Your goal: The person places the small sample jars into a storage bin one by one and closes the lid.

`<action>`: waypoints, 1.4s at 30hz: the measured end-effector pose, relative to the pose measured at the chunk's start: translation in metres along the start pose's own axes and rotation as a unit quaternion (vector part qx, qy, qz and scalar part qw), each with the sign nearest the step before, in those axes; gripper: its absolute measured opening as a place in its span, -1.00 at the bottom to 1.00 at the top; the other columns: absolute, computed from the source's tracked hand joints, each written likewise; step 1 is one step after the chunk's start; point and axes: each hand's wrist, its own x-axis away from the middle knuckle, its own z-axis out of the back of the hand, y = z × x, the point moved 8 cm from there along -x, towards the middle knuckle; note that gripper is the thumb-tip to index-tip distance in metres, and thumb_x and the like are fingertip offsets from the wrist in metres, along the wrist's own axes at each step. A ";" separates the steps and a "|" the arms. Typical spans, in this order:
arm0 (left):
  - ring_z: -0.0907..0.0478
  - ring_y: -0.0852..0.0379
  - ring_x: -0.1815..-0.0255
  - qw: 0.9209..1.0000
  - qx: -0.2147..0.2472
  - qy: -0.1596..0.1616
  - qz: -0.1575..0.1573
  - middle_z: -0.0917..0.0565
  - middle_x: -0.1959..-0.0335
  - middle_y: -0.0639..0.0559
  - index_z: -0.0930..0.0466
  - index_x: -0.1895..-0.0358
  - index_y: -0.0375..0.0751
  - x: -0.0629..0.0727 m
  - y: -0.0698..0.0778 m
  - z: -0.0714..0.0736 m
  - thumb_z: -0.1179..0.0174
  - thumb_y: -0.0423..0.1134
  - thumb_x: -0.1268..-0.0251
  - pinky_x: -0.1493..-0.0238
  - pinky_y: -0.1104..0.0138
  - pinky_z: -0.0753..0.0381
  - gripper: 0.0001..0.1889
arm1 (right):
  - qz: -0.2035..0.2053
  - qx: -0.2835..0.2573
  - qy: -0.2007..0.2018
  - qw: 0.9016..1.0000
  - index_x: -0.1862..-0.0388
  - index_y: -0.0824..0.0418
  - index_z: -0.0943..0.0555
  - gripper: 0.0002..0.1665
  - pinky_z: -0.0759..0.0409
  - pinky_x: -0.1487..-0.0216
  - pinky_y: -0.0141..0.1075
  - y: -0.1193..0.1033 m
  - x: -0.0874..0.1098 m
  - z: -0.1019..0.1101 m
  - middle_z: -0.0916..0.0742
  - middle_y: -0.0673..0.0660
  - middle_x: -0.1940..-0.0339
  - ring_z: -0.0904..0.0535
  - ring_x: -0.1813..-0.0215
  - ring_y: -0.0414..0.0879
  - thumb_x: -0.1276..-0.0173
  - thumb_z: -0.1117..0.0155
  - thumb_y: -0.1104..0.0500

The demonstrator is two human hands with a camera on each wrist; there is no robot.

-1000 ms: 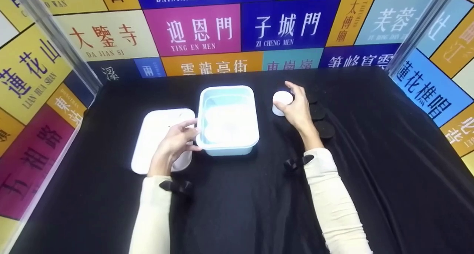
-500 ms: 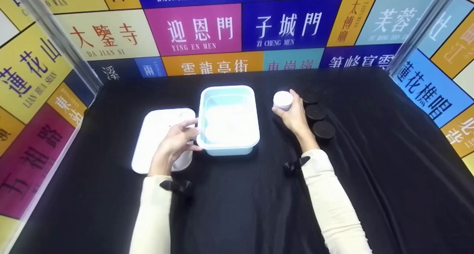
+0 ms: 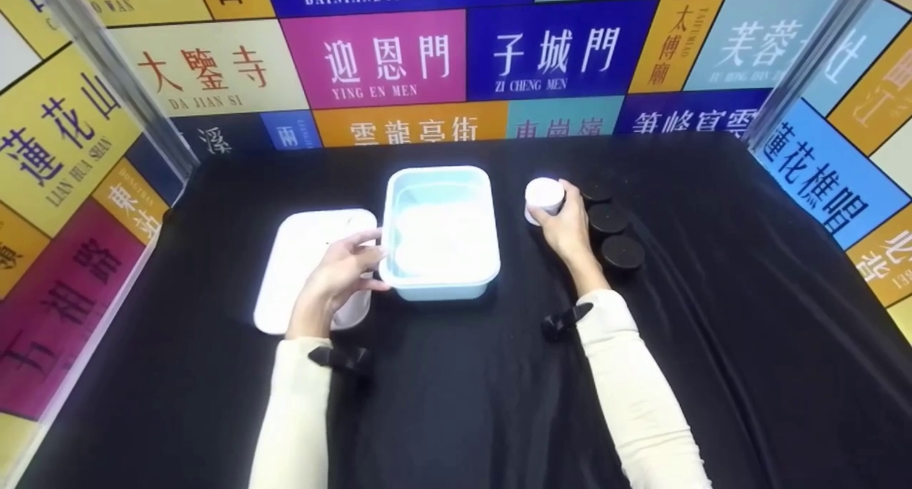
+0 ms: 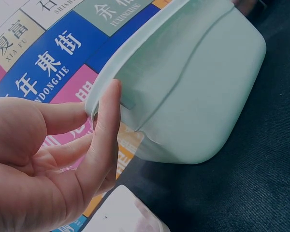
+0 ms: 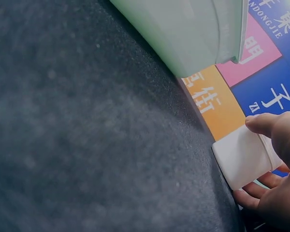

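Note:
A pale mint plastic container (image 3: 438,289), lidless and rectangular, stands in the middle of the table. My left hand (image 3: 342,271) pinches its left rim between thumb and fingers, as the left wrist view shows close up. To its right a small white jar (image 3: 544,193) with a white cap stands upright. My right hand (image 3: 568,225) grips this jar from the right, thumb on the near side and fingers round the far side. In the right wrist view, the base of the jar (image 5: 241,157) sits at the black cloth.
A white flat lid (image 3: 296,261) lies left of the container, partly under my left hand. Several round black-topped things (image 3: 623,251) stand in a row just right of my right hand. Black cloth (image 3: 456,389) covers the table; printed panels (image 3: 370,58) rise behind.
My right hand's spread fingers have closed round the white jar, and the hand has shifted slightly nearer, uncovering the black-topped things. My left hand has stayed at the container's rim.

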 end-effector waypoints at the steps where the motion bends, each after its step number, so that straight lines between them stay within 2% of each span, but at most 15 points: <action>1: -0.69 0.11 0.18 1.000 0.001 -0.001 0.000 -0.64 0.07 -0.10 -0.26 -0.46 -0.34 0.000 0.000 0.000 -0.05 -0.41 -0.43 0.34 0.28 -0.83 -0.45 | 0.000 -0.001 0.002 1.000 -0.50 0.28 -0.25 -0.10 -0.27 -0.61 -0.08 -0.001 0.000 0.000 -0.42 0.32 -0.49 -0.30 -0.54 0.16 -0.28 -0.42 0.10; 10: -0.68 0.12 0.20 1.000 0.000 -0.003 0.004 -0.65 0.10 -0.08 -0.23 -0.48 -0.35 -0.001 -0.001 0.000 -0.04 -0.41 -0.43 0.33 0.30 -0.83 -0.43 | 0.018 -0.040 0.008 0.999 -0.45 0.25 -0.31 -0.14 -0.36 -0.55 -0.12 -0.025 0.004 0.006 -0.49 0.28 -0.41 -0.41 -0.45 0.10 -0.22 -0.45 0.10; 22: -0.68 0.12 0.19 1.000 -0.003 0.000 0.008 -0.65 0.07 -0.11 -0.24 -0.48 -0.34 -0.002 -0.002 0.000 -0.04 -0.40 -0.44 0.32 0.29 -0.83 -0.44 | 0.044 -0.055 -0.017 0.997 -0.42 0.26 -0.32 -0.14 -0.42 -0.51 -0.14 -0.061 0.013 0.008 -0.50 0.27 -0.41 -0.44 -0.43 0.07 -0.18 -0.49 0.17; 28: -0.67 0.12 0.19 1.000 0.002 -0.002 0.003 -0.65 0.06 -0.11 -0.23 -0.48 -0.36 -0.001 -0.002 0.000 -0.06 -0.39 -0.45 0.33 0.29 -0.83 -0.44 | 0.052 -0.050 -0.043 0.996 -0.47 0.21 -0.30 -0.10 -0.45 -0.45 -0.11 -0.074 0.013 0.004 -0.51 0.26 -0.39 -0.47 -0.34 0.08 -0.19 -0.49 0.17; 33: -0.69 0.13 0.20 1.000 0.006 -0.007 0.001 -0.67 0.11 -0.06 -0.23 -0.47 -0.37 0.000 -0.002 0.000 -0.04 -0.41 -0.43 0.35 0.30 -0.83 -0.44 | 0.070 -0.019 -0.059 0.996 -0.47 0.20 -0.31 -0.09 -0.40 -0.50 -0.07 -0.090 0.013 -0.001 -0.49 0.24 -0.41 -0.43 -0.38 0.10 -0.17 -0.50 0.13; 38: -0.69 0.13 0.20 1.000 0.006 -0.007 0.000 -0.66 0.11 -0.06 -0.23 -0.48 -0.36 0.000 -0.002 0.000 -0.02 -0.43 -0.43 0.35 0.33 -0.82 -0.44 | 0.104 -0.008 -0.096 0.990 -0.44 0.21 -0.35 -0.12 -0.39 -0.51 -0.03 -0.116 0.016 -0.007 -0.49 0.25 -0.39 -0.42 -0.39 0.12 -0.17 -0.49 0.12; 42: -0.70 0.14 0.21 1.000 0.007 -0.008 0.000 -0.66 0.09 -0.07 -0.23 -0.47 -0.36 0.000 0.000 0.000 -0.02 -0.42 -0.43 0.35 0.32 -0.82 -0.45 | 0.125 -0.002 -0.139 0.982 -0.42 0.18 -0.39 -0.16 -0.46 -0.42 -0.05 -0.135 0.018 -0.018 -0.51 0.23 -0.36 -0.45 -0.31 0.09 -0.17 -0.50 0.14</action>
